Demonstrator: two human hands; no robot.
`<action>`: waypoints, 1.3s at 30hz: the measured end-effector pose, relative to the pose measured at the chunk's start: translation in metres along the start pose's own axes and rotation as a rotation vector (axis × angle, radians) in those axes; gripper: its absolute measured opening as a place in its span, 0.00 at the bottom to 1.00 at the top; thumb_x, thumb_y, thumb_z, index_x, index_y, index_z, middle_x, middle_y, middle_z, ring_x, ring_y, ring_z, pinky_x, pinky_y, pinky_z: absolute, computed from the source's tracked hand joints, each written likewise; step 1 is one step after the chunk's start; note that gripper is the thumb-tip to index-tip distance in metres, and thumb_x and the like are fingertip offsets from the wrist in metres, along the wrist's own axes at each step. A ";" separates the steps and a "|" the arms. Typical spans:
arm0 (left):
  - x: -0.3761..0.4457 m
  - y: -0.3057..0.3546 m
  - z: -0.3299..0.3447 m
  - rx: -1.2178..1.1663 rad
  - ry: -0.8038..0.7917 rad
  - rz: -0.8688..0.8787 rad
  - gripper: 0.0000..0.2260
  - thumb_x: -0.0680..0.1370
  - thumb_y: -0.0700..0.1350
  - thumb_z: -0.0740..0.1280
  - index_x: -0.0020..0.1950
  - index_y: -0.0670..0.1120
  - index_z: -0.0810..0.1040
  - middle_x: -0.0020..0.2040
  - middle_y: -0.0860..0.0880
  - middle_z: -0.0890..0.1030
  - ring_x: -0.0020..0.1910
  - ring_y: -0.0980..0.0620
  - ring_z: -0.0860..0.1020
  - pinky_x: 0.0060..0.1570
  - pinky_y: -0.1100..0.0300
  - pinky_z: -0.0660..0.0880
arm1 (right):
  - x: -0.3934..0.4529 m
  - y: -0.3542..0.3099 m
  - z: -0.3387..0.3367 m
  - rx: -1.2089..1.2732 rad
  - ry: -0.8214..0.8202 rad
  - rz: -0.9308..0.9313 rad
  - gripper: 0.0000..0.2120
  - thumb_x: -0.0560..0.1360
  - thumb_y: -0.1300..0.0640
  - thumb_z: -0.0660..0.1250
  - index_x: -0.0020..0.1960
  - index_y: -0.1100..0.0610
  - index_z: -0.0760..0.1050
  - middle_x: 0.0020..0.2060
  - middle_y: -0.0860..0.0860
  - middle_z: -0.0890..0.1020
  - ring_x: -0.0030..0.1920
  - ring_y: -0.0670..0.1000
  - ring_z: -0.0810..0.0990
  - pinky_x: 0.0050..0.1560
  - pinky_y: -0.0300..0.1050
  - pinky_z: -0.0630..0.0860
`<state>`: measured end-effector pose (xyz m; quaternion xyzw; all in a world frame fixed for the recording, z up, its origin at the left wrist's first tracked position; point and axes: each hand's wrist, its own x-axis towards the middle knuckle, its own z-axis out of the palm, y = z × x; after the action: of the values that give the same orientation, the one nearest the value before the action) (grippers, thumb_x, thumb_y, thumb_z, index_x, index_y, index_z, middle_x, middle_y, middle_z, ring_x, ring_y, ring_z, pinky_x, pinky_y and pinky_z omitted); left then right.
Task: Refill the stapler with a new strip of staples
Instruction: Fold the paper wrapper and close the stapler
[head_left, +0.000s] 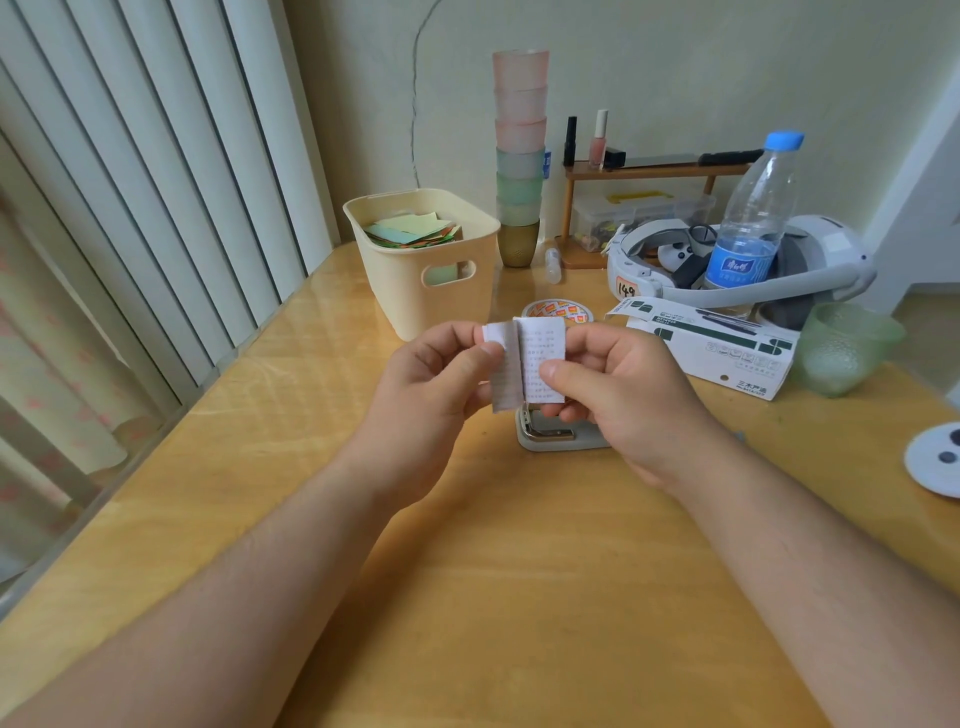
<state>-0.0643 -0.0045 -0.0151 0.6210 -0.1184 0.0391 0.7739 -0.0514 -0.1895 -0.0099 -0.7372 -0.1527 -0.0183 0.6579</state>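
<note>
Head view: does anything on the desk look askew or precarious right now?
The stack of cups at the back rises tall on a single gold cup and could topple. The white box has its end flap hanging open. Nothing looks spilled.

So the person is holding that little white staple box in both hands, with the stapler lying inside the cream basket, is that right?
Not quite. Both hands, left hand and right hand, do hold the small white box, but the stapler lies on the table just beneath them, not in the cream basket, which holds coloured papers. The head view shows this.
</note>
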 end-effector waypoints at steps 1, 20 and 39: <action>0.000 0.000 0.000 -0.024 0.015 -0.020 0.06 0.83 0.38 0.64 0.48 0.42 0.79 0.42 0.42 0.78 0.43 0.46 0.78 0.46 0.58 0.78 | 0.001 0.000 -0.001 0.049 -0.003 0.024 0.08 0.78 0.65 0.67 0.51 0.56 0.83 0.37 0.52 0.87 0.35 0.50 0.82 0.37 0.43 0.76; 0.003 0.003 0.001 -0.290 -0.012 -0.218 0.06 0.83 0.39 0.65 0.52 0.42 0.81 0.44 0.44 0.86 0.40 0.52 0.84 0.44 0.60 0.83 | 0.008 0.000 -0.007 0.562 -0.109 0.295 0.12 0.73 0.64 0.67 0.56 0.61 0.78 0.36 0.56 0.79 0.32 0.50 0.76 0.31 0.40 0.68; -0.002 0.003 0.007 -0.247 -0.012 -0.103 0.21 0.79 0.50 0.67 0.57 0.31 0.81 0.52 0.37 0.83 0.51 0.45 0.84 0.52 0.56 0.83 | -0.004 0.001 0.007 -0.246 -0.037 -0.314 0.11 0.77 0.45 0.68 0.59 0.41 0.81 0.55 0.50 0.76 0.56 0.46 0.77 0.57 0.40 0.76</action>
<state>-0.0676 -0.0110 -0.0116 0.5264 -0.0950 -0.0196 0.8447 -0.0558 -0.1839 -0.0125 -0.7795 -0.2744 -0.1254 0.5490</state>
